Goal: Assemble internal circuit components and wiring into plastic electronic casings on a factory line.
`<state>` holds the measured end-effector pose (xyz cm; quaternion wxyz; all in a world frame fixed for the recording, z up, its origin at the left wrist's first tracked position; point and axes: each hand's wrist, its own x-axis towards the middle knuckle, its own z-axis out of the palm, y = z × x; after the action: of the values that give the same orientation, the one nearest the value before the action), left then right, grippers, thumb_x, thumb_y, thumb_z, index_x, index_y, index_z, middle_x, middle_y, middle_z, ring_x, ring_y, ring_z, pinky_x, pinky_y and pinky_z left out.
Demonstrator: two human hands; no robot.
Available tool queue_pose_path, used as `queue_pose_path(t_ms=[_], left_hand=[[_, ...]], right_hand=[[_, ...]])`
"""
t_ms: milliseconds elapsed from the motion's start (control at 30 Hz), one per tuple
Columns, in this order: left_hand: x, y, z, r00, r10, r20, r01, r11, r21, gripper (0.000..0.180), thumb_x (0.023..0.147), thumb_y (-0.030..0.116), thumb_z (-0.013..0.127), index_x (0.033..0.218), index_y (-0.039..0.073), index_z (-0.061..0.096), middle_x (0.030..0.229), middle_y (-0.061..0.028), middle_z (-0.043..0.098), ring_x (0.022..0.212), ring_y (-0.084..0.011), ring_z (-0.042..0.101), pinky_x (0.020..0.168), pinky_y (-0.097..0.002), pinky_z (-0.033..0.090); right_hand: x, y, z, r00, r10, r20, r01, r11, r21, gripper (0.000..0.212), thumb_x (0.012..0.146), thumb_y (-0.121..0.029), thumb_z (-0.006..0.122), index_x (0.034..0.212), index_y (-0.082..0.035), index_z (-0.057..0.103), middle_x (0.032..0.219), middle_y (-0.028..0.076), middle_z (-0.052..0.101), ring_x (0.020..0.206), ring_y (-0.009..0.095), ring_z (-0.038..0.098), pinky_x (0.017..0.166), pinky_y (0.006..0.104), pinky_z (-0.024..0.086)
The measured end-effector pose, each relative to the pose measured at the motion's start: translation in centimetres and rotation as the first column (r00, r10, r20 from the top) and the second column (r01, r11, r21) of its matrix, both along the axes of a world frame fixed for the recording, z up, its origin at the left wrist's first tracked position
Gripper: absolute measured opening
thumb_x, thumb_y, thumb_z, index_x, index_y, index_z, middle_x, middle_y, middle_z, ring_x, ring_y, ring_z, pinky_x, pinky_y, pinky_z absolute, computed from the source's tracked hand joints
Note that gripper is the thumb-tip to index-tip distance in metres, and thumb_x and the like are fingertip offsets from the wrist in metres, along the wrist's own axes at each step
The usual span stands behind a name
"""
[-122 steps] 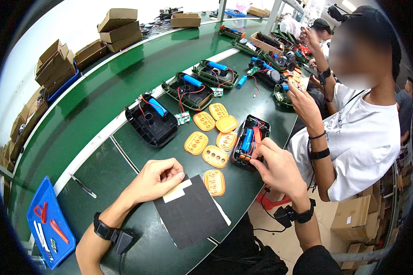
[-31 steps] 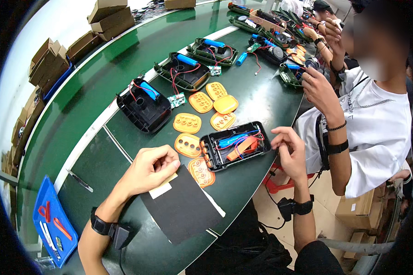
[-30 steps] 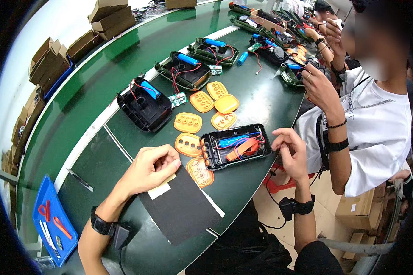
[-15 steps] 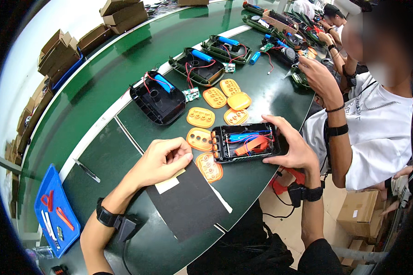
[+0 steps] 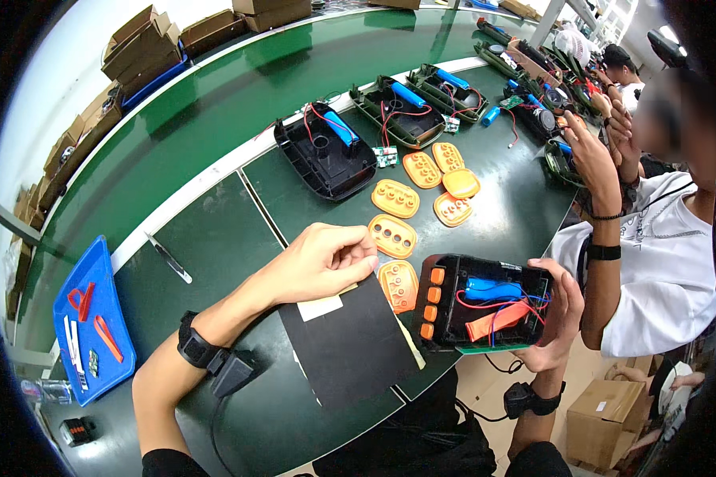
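Note:
My right hand (image 5: 563, 322) grips a black plastic housing (image 5: 451, 274) by its right side, near the table's front edge. Its inside faces up, tilted. Within it show a blue battery cell (image 5: 492, 288), red and blue wires and an orange-red strip (image 5: 497, 321); orange buttons (image 5: 432, 295) line its left side. My left hand (image 5: 334, 258) is closed in a pinch over the top of a black sheet (image 5: 350, 350); what its fingers hold, if anything, I cannot make out. A pale yellow paper piece (image 5: 320, 308) lies below that hand. Orange button pads (image 5: 398, 286) lie beyond the sheet.
Open housings (image 5: 326, 151) with blue cells and green circuit boards (image 5: 386, 156) stand along the far side. Tweezers (image 5: 169, 258) and a blue tray (image 5: 95, 318) with strips lie left. A co-worker in a white shirt (image 5: 652, 278) sits at the right. Cardboard boxes (image 5: 139, 48) line the back.
My right hand has brought the housing nearer to me, away from the orange pads, and tilted it. My left hand stays closed near the black sheet. The whole view has shifted.

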<state>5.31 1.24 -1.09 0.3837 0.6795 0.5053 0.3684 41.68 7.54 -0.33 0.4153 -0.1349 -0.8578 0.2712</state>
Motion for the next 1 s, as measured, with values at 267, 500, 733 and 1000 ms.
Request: queue_pose_path(t_ms=[267,500,733,1000], left_hand=[[-0.1,0.1,-0.3,1.000,-0.014,0.007,0.014,1.000,-0.005,0.014,0.094,0.015,0.066,0.090,0.002,0.062,0.067,0.0016,0.055,0.058,-0.0054,0.047,0.052,-0.0257,0.036],[0.0,-0.1,0.1,1.000,0.002,-0.002,-0.002,1.000,-0.013,0.015,0.094,0.016,0.065,0.089,0.002,0.062,0.064,0.0010,0.055,0.057,-0.0056,0.048,0.053,-0.0261,0.039],[0.1,-0.1,0.0,1.000,-0.006,-0.007,0.006,1.000,-0.005,0.015,0.094,0.016,0.066,0.089,0.002,0.063,0.064,0.0009,0.054,0.056,-0.0064,0.047,0.053,-0.0261,0.039],[0.1,-0.2,0.3,1.000,-0.003,-0.015,0.003,1.000,-0.021,0.013,0.093,0.013,0.066,0.089,0.001,0.062,0.065,0.0014,0.051,0.058,-0.0058,0.045,0.053,-0.0261,0.038]], right_hand=[[0.1,-1.4,0.2,0.997,-0.072,0.013,0.071,0.994,0.085,0.099,0.076,-0.029,0.084,0.155,-0.016,0.026,0.142,0.031,0.042,0.126,0.038,0.050,0.105,0.0474,0.041],[0.7,-0.8,-1.3,0.883,-0.469,0.000,0.467,0.879,-0.099,0.100,0.069,-0.020,0.085,0.150,0.004,0.032,0.140,0.021,0.050,0.127,0.032,0.052,0.110,0.0409,0.038],[-0.2,3.2,-0.7,0.674,-0.728,0.125,0.738,0.671,-0.071,0.087,0.074,-0.007,0.079,0.150,0.002,0.039,0.146,0.023,0.048,0.133,0.031,0.048,0.114,0.0384,0.035],[-2.7,8.7,-0.2,0.679,-0.695,0.236,0.718,0.696,-0.015,0.086,0.072,-0.014,0.084,0.147,-0.004,0.045,0.133,0.021,0.057,0.121,0.035,0.057,0.103,0.0397,0.045]])
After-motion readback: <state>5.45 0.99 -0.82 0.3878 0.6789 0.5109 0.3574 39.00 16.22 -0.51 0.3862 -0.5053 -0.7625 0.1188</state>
